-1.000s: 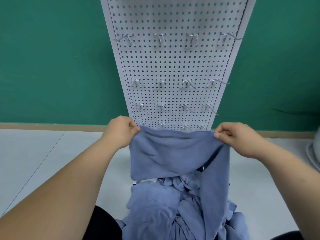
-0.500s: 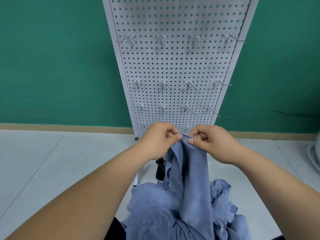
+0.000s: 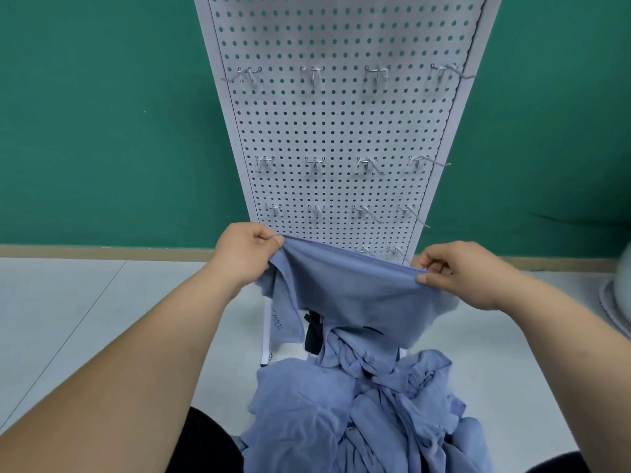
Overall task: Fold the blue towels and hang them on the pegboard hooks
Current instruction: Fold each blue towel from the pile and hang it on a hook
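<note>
I hold a blue towel (image 3: 348,291) stretched by its top edge in front of the white pegboard (image 3: 345,131). My left hand (image 3: 244,254) pinches its left corner and my right hand (image 3: 457,273) pinches its right corner. The towel hangs doubled, with a printed flap drooping at the left. Below it lies a crumpled pile of blue towels (image 3: 355,414) on the floor. Rows of bare metal hooks (image 3: 316,163) stick out of the pegboard, and the towel's top edge hides part of the lowest row.
The pegboard stands on a white frame (image 3: 266,336) against a green wall (image 3: 102,131). Grey floor (image 3: 85,319) spreads to both sides. A pale round object (image 3: 618,302) sits at the right edge. A black strap (image 3: 312,336) hangs behind the towel.
My hands were spread, came together at the towel's top, and have now drawn apart again, stretching a shorter doubled towel between them.
</note>
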Available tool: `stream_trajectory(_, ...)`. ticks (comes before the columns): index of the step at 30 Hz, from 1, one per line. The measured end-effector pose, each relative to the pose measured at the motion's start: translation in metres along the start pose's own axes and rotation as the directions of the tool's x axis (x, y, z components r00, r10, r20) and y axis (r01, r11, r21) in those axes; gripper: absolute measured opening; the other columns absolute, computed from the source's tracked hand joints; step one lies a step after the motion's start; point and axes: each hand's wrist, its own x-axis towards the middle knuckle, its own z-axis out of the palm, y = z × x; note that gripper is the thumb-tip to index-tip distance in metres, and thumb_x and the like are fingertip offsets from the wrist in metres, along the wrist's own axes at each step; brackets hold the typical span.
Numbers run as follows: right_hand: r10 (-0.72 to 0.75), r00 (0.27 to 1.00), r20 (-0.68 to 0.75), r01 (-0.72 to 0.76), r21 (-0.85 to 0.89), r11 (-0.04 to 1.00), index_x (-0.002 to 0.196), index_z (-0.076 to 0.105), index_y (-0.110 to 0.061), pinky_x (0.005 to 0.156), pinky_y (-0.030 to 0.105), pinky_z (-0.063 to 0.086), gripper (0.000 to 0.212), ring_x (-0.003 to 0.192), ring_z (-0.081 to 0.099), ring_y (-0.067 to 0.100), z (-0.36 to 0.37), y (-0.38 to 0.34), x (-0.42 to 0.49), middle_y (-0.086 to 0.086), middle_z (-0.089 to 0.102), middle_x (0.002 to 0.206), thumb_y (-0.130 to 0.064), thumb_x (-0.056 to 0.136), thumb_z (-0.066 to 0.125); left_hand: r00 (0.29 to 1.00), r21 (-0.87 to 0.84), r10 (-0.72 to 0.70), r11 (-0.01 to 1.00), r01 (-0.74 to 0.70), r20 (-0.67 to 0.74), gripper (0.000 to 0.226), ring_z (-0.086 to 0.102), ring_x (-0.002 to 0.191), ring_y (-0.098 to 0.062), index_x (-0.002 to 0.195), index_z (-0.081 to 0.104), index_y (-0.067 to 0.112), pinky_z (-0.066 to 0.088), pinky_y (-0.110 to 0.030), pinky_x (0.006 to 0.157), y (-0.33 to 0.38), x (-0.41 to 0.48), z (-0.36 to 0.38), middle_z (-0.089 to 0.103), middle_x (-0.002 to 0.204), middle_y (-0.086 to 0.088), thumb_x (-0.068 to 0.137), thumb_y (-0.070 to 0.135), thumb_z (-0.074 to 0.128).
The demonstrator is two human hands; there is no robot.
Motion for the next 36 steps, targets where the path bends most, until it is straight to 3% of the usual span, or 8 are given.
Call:
stream_trajectory(6, 0.153, 0.984, -0.088, -0.156, -0.036, 0.987, 0.086, 0.063, -0.031, 0.064, 0.036, 0.051, 0.015, 0.071, 0.063, 0.021, -0.001, 0.012, 0.001, -0.004, 0.068, 0.073, -0.033, 0.098, 0.071, 0.995, 0.014, -0.070, 0.997, 0.071, -0.074, 0.016, 0.064, 0.063, -0.024, 0.083, 0.076, 0.019, 0.064, -0.048, 0.080, -0.009, 0.006, -0.005, 0.077, 0.083, -0.010, 0.097, 0.026, 0.074)
stream_trajectory(11, 0.167, 0.972, -0.165, -0.122, 0.250, 0.961, 0.092, 0.063, -0.021, 0.056, 0.031, 0.041, 0.015, 0.051, 0.051, 0.017, 0.000, 0.001, -0.001, -0.005, 0.059, 0.056, -0.033, 0.099, 0.070, 0.992, -0.016, -0.119, 0.993, 0.119, -0.048, 0.011, 0.072, 0.058, -0.020, 0.088, 0.076, 0.018, 0.065, -0.049, 0.082, -0.009, 0.004, -0.004, 0.078, 0.078, -0.003, 0.097, 0.022, 0.074)
stream_trajectory(14, 0.173, 0.979, -0.111, -0.070, 0.611, 0.789, 0.098, 0.069, -0.012, 0.064, 0.035, 0.051, 0.011, 0.056, 0.054, 0.016, -0.001, -0.017, -0.006, 0.005, 0.063, 0.062, -0.022, 0.099, 0.073, 0.992, -0.043, -0.101, 0.994, 0.104, 0.070, 0.001, 0.073, 0.060, -0.022, 0.096, 0.076, 0.015, 0.064, -0.051, 0.085, -0.002, -0.006, 0.001, 0.076, 0.081, -0.008, 0.096, 0.013, 0.076)
stream_trajectory(19, 0.054, 0.998, -0.038, -0.008, 0.746, 0.666, 0.100, 0.081, -0.017, 0.084, 0.041, 0.058, 0.006, 0.071, 0.063, 0.017, 0.004, -0.045, -0.013, 0.006, 0.072, 0.078, -0.016, 0.096, 0.076, 0.966, -0.069, 0.046, 0.997, -0.029, 0.255, 0.023, 0.077, 0.071, -0.022, 0.105, 0.077, 0.023, 0.062, -0.049, 0.086, 0.021, -0.026, 0.014, 0.062, 0.094, -0.006, 0.092, 0.003, 0.078)
stream_trajectory(23, -0.097, 0.994, 0.053, 0.021, 0.766, 0.642, 0.114, 0.080, -0.017, 0.093, 0.030, 0.059, 0.029, 0.093, 0.072, 0.015, 0.006, -0.063, -0.020, 0.011, 0.080, 0.101, 0.002, 0.092, 0.075, 0.942, -0.132, 0.112, 0.989, -0.073, 0.317, 0.028, 0.074, 0.075, -0.025, 0.110, 0.076, 0.027, 0.060, -0.044, 0.091, 0.039, -0.039, 0.025, 0.072, 0.103, -0.004, 0.091, 0.008, 0.080)
stream_trajectory(25, -0.136, 0.990, 0.041, 0.065, 0.720, 0.691, 0.114, 0.080, -0.018, 0.094, 0.026, 0.059, 0.033, 0.095, 0.073, 0.013, 0.010, -0.068, -0.021, 0.007, 0.080, 0.101, 0.005, 0.091, 0.075, 0.929, -0.184, 0.132, 0.980, -0.070, 0.345, 0.030, 0.076, 0.082, -0.028, 0.114, 0.075, 0.026, 0.059, -0.044, 0.095, 0.044, -0.045, 0.030, 0.075, 0.103, -0.005, 0.091, 0.007, 0.080)
stream_trajectory(31, -0.135, 0.976, -0.172, 0.206, 0.522, 0.828, 0.088, 0.080, -0.027, 0.076, 0.024, 0.054, 0.009, 0.075, 0.067, 0.018, 0.025, -0.074, -0.017, -0.001, 0.075, 0.078, -0.019, 0.090, 0.083, 0.906, -0.334, 0.173, 0.942, -0.039, 0.385, 0.031, 0.073, 0.085, -0.015, 0.115, 0.074, 0.019, 0.058, -0.027, 0.090, 0.050, -0.054, 0.041, 0.079, 0.092, -0.002, 0.089, 0.003, 0.081)
stream_trajectory(36, -0.139, 0.951, -0.276, 0.249, 0.419, 0.873, 0.082, 0.075, -0.031, 0.070, 0.016, 0.050, 0.013, 0.080, 0.066, 0.008, 0.032, -0.073, -0.014, -0.011, 0.070, 0.084, -0.027, 0.086, 0.087, 0.895, -0.351, 0.206, 0.934, -0.060, 0.396, 0.023, 0.073, 0.093, -0.016, 0.113, 0.072, 0.017, 0.057, -0.033, 0.100, 0.054, -0.061, 0.048, 0.081, 0.096, -0.005, 0.093, 0.006, 0.079)
